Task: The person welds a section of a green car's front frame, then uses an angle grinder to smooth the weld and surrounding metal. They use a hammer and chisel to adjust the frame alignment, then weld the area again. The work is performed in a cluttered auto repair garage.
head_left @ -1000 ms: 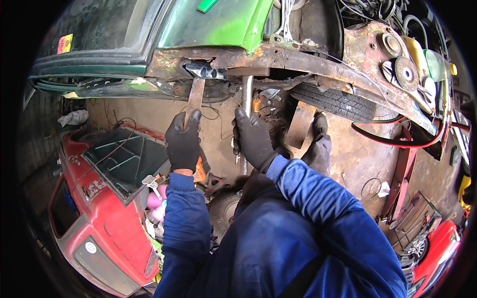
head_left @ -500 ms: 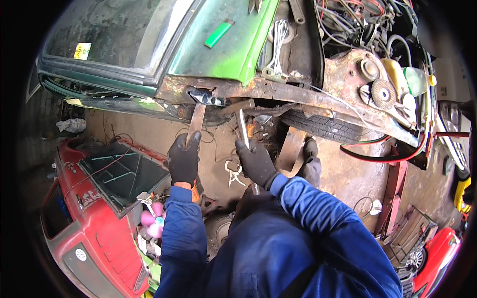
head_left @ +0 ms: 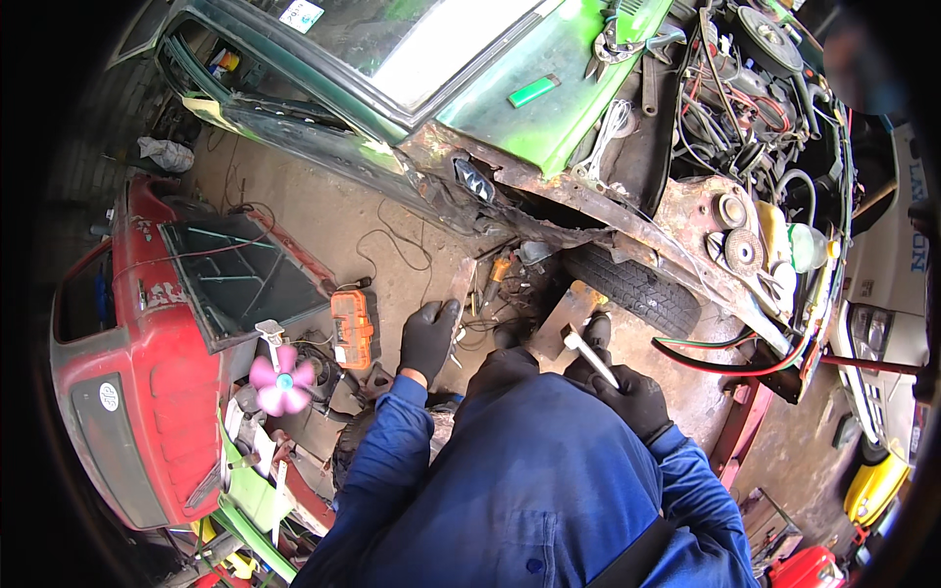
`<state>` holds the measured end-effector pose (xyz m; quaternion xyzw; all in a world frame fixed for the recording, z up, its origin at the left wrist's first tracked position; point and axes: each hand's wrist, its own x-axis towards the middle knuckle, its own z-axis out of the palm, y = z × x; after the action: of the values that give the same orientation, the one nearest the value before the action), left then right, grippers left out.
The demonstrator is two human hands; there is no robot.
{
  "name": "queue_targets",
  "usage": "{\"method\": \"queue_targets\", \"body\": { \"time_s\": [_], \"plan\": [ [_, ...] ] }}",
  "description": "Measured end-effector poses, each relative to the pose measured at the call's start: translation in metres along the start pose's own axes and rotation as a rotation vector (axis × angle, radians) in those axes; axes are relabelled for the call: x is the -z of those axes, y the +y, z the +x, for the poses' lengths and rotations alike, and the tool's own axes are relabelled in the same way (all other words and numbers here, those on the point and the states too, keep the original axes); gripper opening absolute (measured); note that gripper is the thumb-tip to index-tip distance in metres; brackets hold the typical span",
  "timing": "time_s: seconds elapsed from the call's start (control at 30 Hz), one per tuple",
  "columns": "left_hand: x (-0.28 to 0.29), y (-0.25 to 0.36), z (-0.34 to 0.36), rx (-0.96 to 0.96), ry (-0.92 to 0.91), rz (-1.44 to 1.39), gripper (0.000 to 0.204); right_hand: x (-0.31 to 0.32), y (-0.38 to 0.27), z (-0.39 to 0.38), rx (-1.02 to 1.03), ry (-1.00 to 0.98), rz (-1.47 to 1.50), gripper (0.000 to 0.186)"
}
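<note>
My left hand (head_left: 423, 338), in a dark glove, grips a flat rusty metal strip (head_left: 458, 284) that angles upward, apart from the car body. My right hand (head_left: 632, 400), gloved too, is closed on a silver metal bar (head_left: 594, 355), held low at my right side. Above both hands is a green car (head_left: 505, 113) with a rusted, torn lower edge and a jagged opening (head_left: 475, 178) showing metal inside. Its front tyre (head_left: 637, 289) is beyond my right hand, with a flat metal plate (head_left: 557, 318) on the floor beside it.
A red car shell (head_left: 147, 392) lies at left, with a pink fan (head_left: 282, 377) and an orange case (head_left: 353, 328) nearby. An orange-handled tool (head_left: 498, 274) and cables are on the floor. At right are an exposed engine bay (head_left: 745, 108), red-black hoses (head_left: 706, 358) and a white vehicle (head_left: 877, 284).
Both hands have drawn back from the car's rusted edge, still holding the strip and bar; the right hand has moved down and rightward. My view has shifted, showing more engine bay.
</note>
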<state>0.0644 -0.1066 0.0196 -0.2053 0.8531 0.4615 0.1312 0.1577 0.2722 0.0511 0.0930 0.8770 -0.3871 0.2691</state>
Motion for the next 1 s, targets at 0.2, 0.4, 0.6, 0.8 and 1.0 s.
{"method": "queue_targets", "body": {
  "time_s": [0.2,0.4,0.6,0.8,1.0],
  "plan": [
    [-0.024,0.007,-0.036,0.057,-0.024,-0.167,0.034,0.068,-0.024,-0.014,0.2,0.216,0.02,0.03],
    [-0.025,0.072,-0.036,-0.169,0.047,-0.344,0.047,0.139,-0.06,0.027,0.428,0.534,-0.16,0.039],
    [-0.034,0.169,-0.011,-0.584,0.056,-0.18,0.082,0.191,-0.075,0.125,0.484,0.579,-0.689,0.024],
    [-0.075,0.242,0.014,-0.58,-0.04,-0.133,0.079,0.197,-0.095,0.197,0.431,0.577,-1.011,0.028],
    [-0.132,0.267,0.049,-0.52,-0.152,-0.089,0.077,0.213,-0.103,0.147,0.494,0.62,-1.009,0.025]
  ]
}}
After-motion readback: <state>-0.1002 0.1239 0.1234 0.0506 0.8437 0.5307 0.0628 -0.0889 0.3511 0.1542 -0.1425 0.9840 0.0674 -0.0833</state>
